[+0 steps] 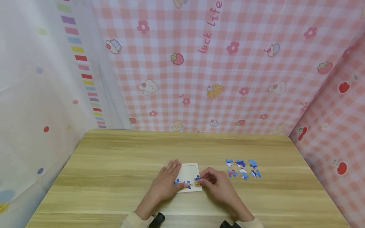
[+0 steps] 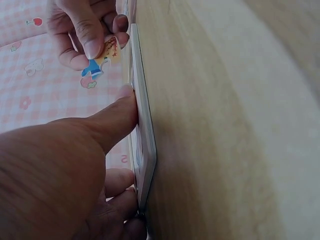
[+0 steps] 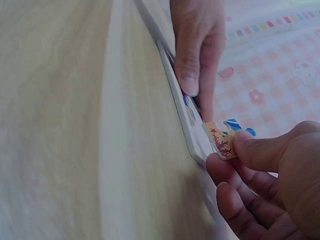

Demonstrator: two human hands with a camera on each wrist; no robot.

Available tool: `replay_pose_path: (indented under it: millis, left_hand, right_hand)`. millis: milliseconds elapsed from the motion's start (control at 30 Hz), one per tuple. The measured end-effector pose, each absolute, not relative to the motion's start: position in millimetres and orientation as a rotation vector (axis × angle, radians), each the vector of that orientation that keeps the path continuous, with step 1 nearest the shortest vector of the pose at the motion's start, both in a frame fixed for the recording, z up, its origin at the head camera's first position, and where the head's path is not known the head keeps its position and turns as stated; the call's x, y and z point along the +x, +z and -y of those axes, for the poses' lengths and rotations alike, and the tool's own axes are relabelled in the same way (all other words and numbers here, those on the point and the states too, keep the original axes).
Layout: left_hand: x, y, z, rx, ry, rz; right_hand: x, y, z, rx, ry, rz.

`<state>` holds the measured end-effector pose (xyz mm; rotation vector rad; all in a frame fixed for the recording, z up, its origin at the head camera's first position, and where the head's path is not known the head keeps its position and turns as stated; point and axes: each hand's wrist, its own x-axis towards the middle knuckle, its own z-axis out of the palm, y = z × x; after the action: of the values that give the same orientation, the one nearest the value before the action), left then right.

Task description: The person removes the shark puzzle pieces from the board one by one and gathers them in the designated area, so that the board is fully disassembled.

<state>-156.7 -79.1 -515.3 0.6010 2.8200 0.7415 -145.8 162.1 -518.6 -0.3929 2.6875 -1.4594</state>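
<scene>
So the puzzle piece is up in a thumb-and-finger pinch in the right hand, over the near right corner of the puzzle tray, and from the left wrist side it looks held just clear of the rim. I'd guess it weighs next to nothing: thin, stiff, probably card or thin wood, with a printed face that might be a bit slick. Pinching it by face and back works, but I'd grip the solid body and leave the knobs alone, since those narrow necks seem the likeliest bit to bend or chip. The left hand isn't grasping anything, its fingers lie straight along the left of the tray while its thumb rests over the pieces on the near side. As for direction, the yellow end with the red coral sits low, toward the tray, and the blue end tips up and away from the person. Long axis seems to run yellow to blue, but fingertips cover part of it so don't quote me. The tray lies flat on the counter, and with its left edge covered I can't tell which side is longer
</scene>
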Motion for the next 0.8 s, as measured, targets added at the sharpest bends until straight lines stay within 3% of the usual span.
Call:
replay_pose_path:
  millis: [800]
  left_hand:
    - [-156.1,-515.3,80.7,0.591,0.728,-2.814]
  right_hand:
    - [-139.0,-517.6,-210.3,-0.273,-1.523,-2.678]
